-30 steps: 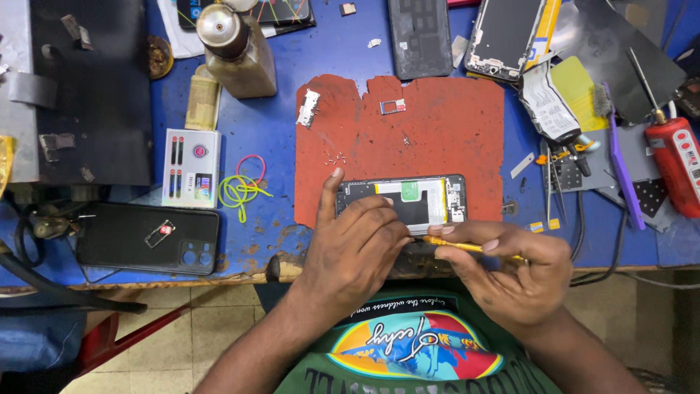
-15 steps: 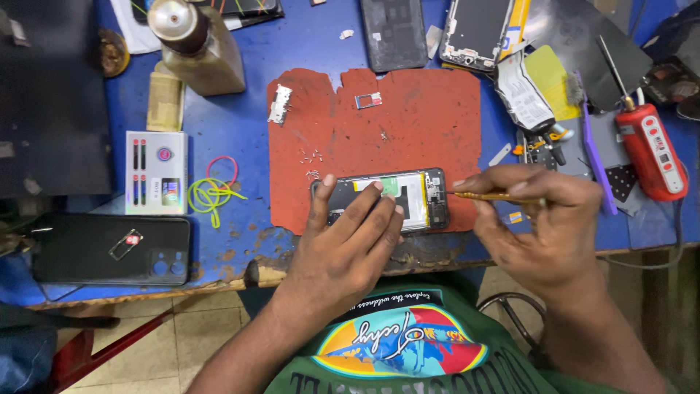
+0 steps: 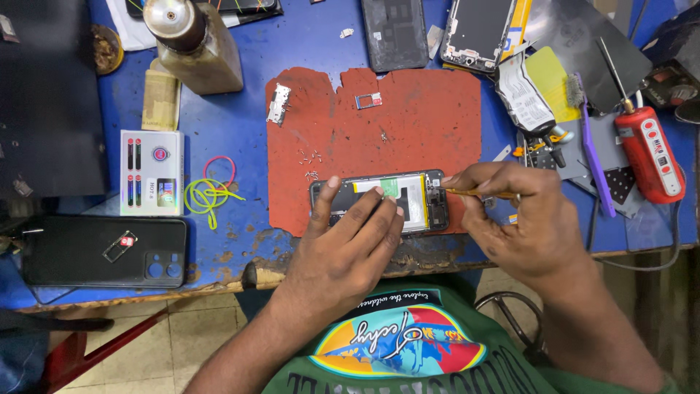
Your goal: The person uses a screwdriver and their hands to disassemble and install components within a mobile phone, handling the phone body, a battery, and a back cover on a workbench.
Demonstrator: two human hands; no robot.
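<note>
A worn blue tabletop (image 3: 306, 44) crowded with repair clutter fills my view from above, a ragged red mat (image 3: 408, 124) laid in the middle as the working patch. On the mat's near edge lies an opened phone (image 3: 408, 191), back cover off, its pale battery showing. My left hand (image 3: 343, 248) lies flat over the phone's left half, fingers (image 3: 368, 211) spread and pressing rather than gripping, seemingly to keep it from sliding. My right hand (image 3: 525, 219) pinches a thin yellow-handled tool (image 3: 474, 193), its tip resting at the phone's right end; the fingers are closed tight around the shaft, as fine work would require. Tiny screws (image 3: 310, 157) sit loose on the mat just above the phone, within easy reach. To the left, a flat white box (image 3: 151, 172) with a colourful printed front lies beside tangled yellow and pink rubber bands (image 3: 208, 191). A black phone (image 3: 102, 252) lies at the near left edge, a brown bottle (image 3: 193, 44) behind, a red cylindrical tool (image 3: 649, 153) far right.
</note>
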